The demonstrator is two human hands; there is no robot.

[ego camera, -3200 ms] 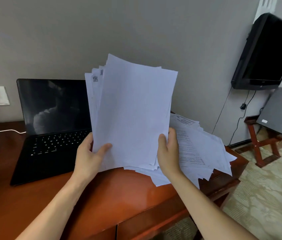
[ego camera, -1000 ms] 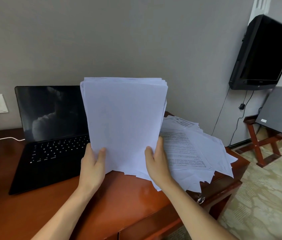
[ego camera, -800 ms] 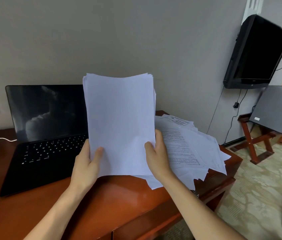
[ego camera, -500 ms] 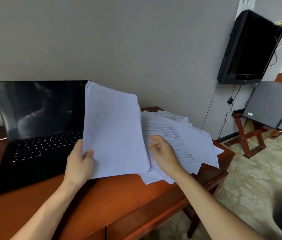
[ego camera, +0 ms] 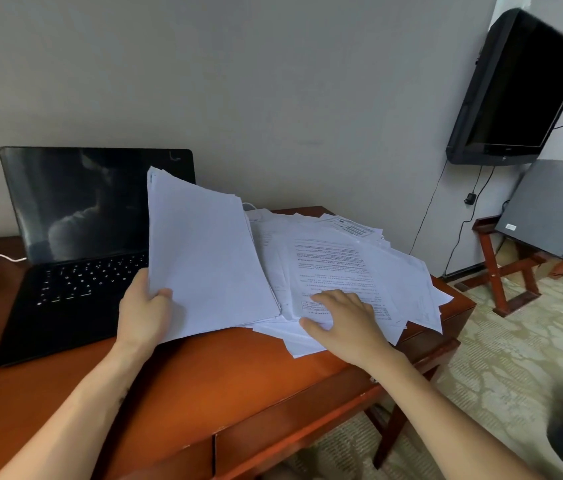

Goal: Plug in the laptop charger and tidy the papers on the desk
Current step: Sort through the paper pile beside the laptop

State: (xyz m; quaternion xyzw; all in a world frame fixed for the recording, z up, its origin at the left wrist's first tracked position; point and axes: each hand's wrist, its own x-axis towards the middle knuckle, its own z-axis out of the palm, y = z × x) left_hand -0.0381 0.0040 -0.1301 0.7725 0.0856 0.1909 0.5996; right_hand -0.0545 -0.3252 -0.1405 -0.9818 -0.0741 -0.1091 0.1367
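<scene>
Beside the laptop [ego camera: 76, 258], left hand [ego camera: 143, 308] pinches a tilted paper stack [ego camera: 204, 261] (thumb in front), right hand [ego camera: 346, 317] pressing loose papers [ego camera: 359, 258], fingers spread.

Both were seen bare, left hand [ego camera: 143, 306] and right hand [ego camera: 342, 320], forearms uncovered to the frame edge. A small dark mark was noted on the left forearm [ego camera: 122, 398] near the wrist.

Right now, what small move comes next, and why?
Probably gather the top loose sheets with the right hand and add them to the stack the left hand grips: they lie fanned and uneven across the desk.
</scene>
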